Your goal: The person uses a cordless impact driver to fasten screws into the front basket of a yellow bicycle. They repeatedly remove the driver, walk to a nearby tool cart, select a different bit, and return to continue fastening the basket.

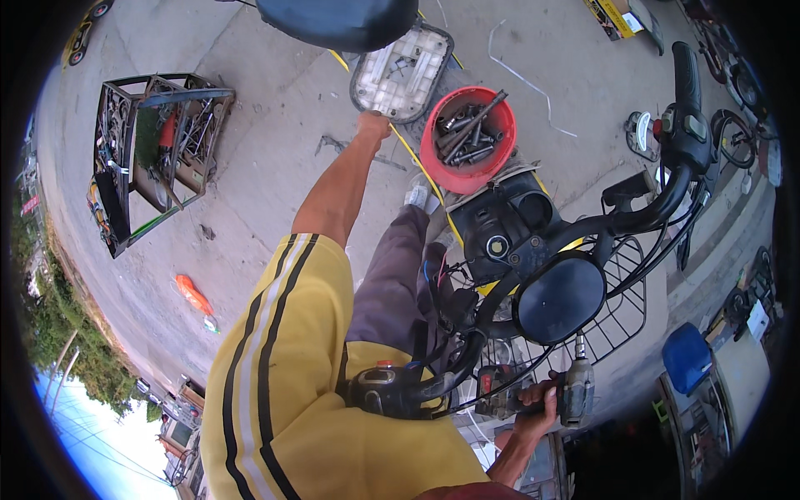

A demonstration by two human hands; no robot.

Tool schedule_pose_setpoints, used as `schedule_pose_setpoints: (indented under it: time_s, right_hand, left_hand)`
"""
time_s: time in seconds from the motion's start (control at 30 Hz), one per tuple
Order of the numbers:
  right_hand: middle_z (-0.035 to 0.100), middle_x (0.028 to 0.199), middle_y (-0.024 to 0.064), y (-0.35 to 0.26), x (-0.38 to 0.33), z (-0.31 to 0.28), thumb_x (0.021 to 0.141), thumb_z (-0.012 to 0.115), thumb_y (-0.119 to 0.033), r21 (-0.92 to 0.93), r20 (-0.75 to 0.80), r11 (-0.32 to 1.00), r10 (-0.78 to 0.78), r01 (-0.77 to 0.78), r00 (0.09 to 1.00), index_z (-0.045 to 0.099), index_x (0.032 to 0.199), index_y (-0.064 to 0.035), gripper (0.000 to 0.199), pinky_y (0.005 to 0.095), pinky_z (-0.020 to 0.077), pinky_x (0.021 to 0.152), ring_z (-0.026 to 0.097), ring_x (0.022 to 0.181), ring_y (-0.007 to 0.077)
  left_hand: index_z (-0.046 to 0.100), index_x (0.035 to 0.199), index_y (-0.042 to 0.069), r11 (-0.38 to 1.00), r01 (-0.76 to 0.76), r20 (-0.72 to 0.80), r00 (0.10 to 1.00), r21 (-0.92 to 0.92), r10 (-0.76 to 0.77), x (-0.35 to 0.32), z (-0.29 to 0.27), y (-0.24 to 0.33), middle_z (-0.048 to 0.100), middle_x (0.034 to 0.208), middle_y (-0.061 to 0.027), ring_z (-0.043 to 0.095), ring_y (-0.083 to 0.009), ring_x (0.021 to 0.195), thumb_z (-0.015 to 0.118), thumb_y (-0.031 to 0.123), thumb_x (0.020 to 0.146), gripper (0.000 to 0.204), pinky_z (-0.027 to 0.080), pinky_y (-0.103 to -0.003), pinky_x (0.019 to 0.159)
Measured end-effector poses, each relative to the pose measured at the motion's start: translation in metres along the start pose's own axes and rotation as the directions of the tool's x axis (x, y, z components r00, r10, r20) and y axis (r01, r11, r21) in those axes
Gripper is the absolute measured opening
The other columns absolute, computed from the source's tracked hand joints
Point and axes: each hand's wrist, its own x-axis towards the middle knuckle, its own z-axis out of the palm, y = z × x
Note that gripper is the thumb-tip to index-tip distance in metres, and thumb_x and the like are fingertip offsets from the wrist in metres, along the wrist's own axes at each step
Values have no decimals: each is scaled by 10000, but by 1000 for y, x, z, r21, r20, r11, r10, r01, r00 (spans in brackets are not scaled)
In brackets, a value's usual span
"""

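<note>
Two hands: left hand (374, 125) on seat underside (402, 73), right hand (536, 408) gripping drill (575, 388).

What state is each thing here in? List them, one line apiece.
left hand: stretched out, gripping the edge of the seat underside.
seat underside: tipped up, white ribbed face showing.
right hand: closed on the power driver.
power driver: upright, bit pointing up at the round headlight back.
red bucket: upright on the ground, filled with metal tools.
front wire basket: mounted, empty.
metal tool rack: standing, stuffed with tools.
</note>
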Motion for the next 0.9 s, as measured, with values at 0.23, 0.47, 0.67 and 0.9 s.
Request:
schedule_pose_setpoints:
  time_s: [0.23,0.47,0.67,0.9]
  right_hand:
    - [453,781,9,-2,17,-21,993,633,-355,149,118,987,46,-63,992,497,1317,-33,476,308,396,642,428,654,127]
    - [480,773,18,-19,44,-24,958,676,-333,154,231,985,43,-80,972,525,1271,-4,479,306,419,638,477,662,130]
    - [501,689,17,-32,64,-30,916,734,-236,217,320,946,165,-242,933,607,1152,19,370,297,416,552,487,572,121]
    - [484,672,-10,-12,88,-44,893,736,-181,393,419,817,250,-422,873,613,1084,-6,286,291,416,538,476,541,101]
  left_hand:
    - [569,1302,-61,986,-29,249,968,167,-14,-95,-71,-2,720,1011,-162,695,-202,747,604,38,898,417,585,-309,655]
    - [519,1367,-23,963,-211,478,872,171,106,-308,-130,93,685,1205,-139,658,-170,994,556,238,1029,428,531,-308,906]
    - [444,1451,-24,749,-605,637,695,270,332,-493,-90,150,588,1355,-189,579,-245,1195,504,516,1022,692,450,-378,1035]
    - [273,1564,53,416,-718,696,678,558,236,-528,-68,147,418,1518,-227,472,-332,1346,646,382,979,768,382,-433,1120]
